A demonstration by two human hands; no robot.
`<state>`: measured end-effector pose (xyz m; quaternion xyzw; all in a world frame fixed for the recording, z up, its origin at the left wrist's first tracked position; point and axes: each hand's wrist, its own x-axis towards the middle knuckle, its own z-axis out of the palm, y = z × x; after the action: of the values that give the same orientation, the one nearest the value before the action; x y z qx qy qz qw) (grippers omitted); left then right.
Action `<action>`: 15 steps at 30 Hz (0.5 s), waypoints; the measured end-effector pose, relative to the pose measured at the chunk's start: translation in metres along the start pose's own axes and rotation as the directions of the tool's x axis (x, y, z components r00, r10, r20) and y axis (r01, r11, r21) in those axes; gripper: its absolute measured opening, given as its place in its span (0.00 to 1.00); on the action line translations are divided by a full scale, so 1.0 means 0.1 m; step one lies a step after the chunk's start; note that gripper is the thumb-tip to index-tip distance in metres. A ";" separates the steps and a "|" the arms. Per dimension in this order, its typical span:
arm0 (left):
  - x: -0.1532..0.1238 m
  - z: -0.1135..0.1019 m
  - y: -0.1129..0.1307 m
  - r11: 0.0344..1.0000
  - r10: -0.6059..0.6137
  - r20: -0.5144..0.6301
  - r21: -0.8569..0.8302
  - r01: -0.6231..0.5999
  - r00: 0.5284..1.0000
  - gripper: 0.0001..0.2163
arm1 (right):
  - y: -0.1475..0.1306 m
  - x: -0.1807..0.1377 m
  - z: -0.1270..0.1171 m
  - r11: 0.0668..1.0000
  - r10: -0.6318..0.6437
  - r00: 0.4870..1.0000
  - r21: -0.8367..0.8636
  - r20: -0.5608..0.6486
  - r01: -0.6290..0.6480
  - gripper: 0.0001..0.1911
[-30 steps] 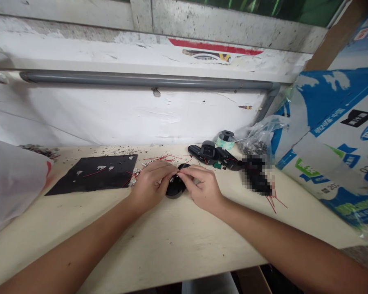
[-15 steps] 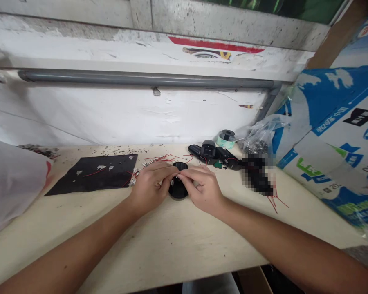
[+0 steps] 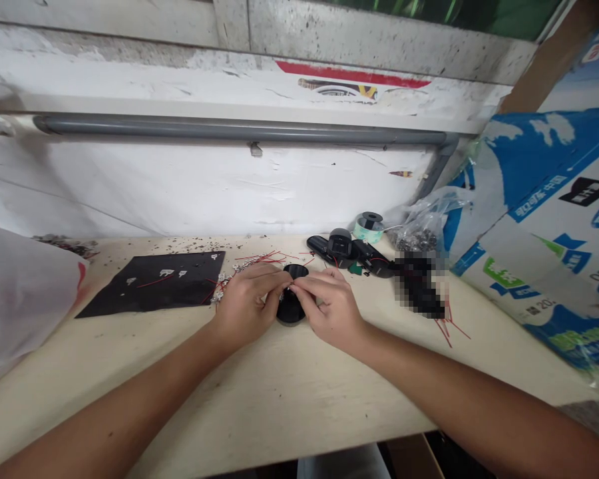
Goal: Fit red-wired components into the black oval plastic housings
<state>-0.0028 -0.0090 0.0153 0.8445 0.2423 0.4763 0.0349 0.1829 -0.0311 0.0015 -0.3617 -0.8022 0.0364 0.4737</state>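
A black, elongated plastic housing [image 3: 290, 313] lies on the table between my hands. My left hand [image 3: 249, 298] is closed over its left side, thumb and fingertips pinched together above its middle. From the other side my right hand [image 3: 332, 305] is closed in the same way, its fingertips meeting those of the left. Whatever tiny part is between the fingertips is too small and covered to name. Left of my left hand lie small metal pieces [image 3: 218, 290] and thin red wires [image 3: 264, 255].
A black sheet [image 3: 150, 293] with a few metal pieces lies at left, beside a white plastic bag [image 3: 24, 306]. Behind my right hand are black plastic housings [image 3: 374, 258], a tape roll [image 3: 368, 229] and a clear bag [image 3: 419, 233]. A blue-white carton [image 3: 554, 233] borders the right.
Both hands stay pinched above the black housing, almost still. The view has shifted very slightly; nothing is visibly taken up or let go.
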 end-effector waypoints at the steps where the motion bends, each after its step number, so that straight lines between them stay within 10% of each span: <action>1: 0.00 0.01 -0.01 1.000 0.002 -0.002 0.004 -0.002 1.000 0.10 | 0.00 0.00 0.00 1.000 0.010 1.000 0.008 -0.003 -0.010 0.13; 15: 0.02 -0.03 -0.08 0.975 0.060 -0.122 0.221 -0.031 0.991 0.05 | 0.16 0.06 0.12 0.845 0.415 0.904 0.413 -0.104 -0.340 0.09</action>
<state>-0.0079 -0.0016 0.0158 0.8164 0.2755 0.5004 -0.0846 0.1803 -0.0121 -0.0072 -0.4147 -0.6429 0.2515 0.5929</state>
